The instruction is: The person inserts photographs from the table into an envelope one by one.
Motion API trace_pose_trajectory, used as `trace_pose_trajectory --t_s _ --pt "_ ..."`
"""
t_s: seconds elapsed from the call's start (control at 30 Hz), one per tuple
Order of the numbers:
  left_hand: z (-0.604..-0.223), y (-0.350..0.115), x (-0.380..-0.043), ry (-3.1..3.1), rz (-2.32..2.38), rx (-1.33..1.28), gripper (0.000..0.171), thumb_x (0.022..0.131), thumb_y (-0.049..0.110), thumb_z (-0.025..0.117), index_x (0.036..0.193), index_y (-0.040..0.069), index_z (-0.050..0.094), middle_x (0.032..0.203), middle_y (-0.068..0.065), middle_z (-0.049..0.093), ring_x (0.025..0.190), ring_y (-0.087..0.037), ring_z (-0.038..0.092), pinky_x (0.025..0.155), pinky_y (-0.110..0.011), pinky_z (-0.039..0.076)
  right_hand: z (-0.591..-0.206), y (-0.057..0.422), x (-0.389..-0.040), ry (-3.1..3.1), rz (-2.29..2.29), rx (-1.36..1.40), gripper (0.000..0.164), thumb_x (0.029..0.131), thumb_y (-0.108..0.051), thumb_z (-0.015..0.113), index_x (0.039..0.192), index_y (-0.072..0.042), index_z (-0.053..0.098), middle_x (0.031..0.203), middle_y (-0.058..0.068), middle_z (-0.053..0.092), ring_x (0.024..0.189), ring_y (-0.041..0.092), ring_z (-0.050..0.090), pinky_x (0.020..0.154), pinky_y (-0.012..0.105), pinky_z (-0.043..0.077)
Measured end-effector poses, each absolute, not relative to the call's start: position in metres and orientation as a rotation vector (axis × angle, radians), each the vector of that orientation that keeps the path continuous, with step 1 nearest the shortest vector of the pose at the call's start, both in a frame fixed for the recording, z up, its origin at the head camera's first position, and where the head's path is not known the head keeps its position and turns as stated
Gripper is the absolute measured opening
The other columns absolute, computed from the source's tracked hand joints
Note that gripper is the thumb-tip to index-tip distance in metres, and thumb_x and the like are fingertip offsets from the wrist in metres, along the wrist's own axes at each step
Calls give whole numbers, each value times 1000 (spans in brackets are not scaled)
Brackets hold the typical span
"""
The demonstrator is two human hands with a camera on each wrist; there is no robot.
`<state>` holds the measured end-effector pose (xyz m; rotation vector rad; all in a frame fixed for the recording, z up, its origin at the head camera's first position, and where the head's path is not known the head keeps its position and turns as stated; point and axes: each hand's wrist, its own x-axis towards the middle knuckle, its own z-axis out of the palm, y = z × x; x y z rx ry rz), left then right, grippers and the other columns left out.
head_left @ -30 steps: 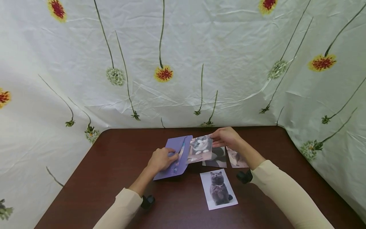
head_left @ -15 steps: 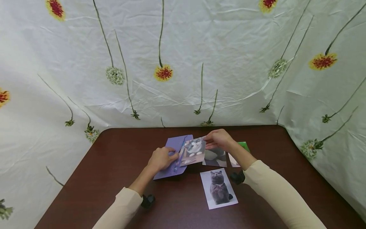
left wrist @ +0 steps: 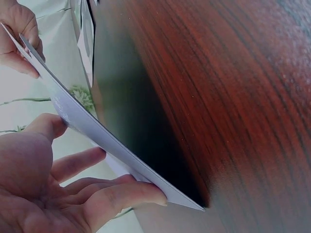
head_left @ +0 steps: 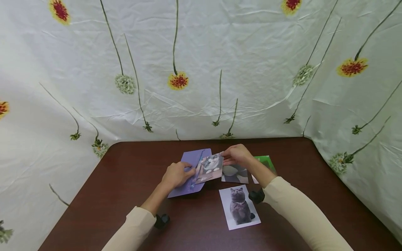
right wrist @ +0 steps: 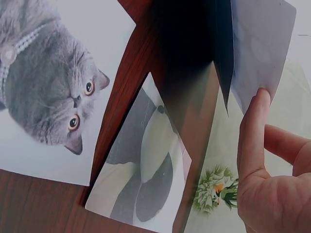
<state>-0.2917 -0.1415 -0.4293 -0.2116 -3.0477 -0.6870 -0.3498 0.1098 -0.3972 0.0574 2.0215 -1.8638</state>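
A purple envelope (head_left: 189, 158) is tilted up off the table near the middle, its opening toward the right. My left hand (head_left: 176, 175) grips it, thumb on one face and fingers against the other in the left wrist view. With thumb and fingers, my right hand (head_left: 238, 155) pinches the right edge of a cat photo (head_left: 210, 168). The photo's left part lies in the envelope's opening. From the right wrist camera the photo's pale back (right wrist: 262, 46) shows, a fingertip pressed on it.
A grey cat photo (head_left: 240, 205) lies nearest on the dark wooden table (head_left: 132, 174). Behind it is a photo with grey and pale shapes (head_left: 235, 175). Further right, a green-topped photo (head_left: 263, 160) is partly behind the right forearm. A flowered cloth (head_left: 201, 52) hangs behind the table.
My right hand has moved left and slightly nearer, bringing the cat photo further into the envelope's opening. The green-topped photo has come into view. My left hand stays in place.
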Motion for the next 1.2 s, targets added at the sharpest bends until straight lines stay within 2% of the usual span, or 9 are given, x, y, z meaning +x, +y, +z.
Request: trace_pose_trajectory --t_s 0.3,0.53,0.87,1.2 --pt "-430 -141 -294 -3054 -678 -216 42 95 39 63 124 12 74 125 -20 71 106 -41 70 83 -50 57 -396 110 -352 2007 -1870 64 27 96 2 61 116 19 62 73 10 66 58 15 70 63 27 60" --pt "-430 -141 -294 -3064 -691 -207 41 95 40 63 124 12 74 125 -20 71 100 -37 71 78 -47 57 -400 105 -352 2005 -1877 58 28 96 1 60 118 19 60 74 10 66 59 15 70 67 29 61" --pt "-431 -142 -294 -3046 -702 -223 41 95 39 64 123 12 75 124 -18 71 109 -42 69 85 -51 56 -400 92 -350 1971 -1891 23 29 97 1 60 120 18 60 80 12 67 64 17 71 70 31 61" --pt "-431 -142 -295 -3039 -693 -224 41 94 39 64 123 11 75 122 -17 72 106 -40 70 86 -51 56 -395 84 -348 1910 -1881 17 32 96 2 57 122 20 60 92 18 68 71 21 72 75 32 61"
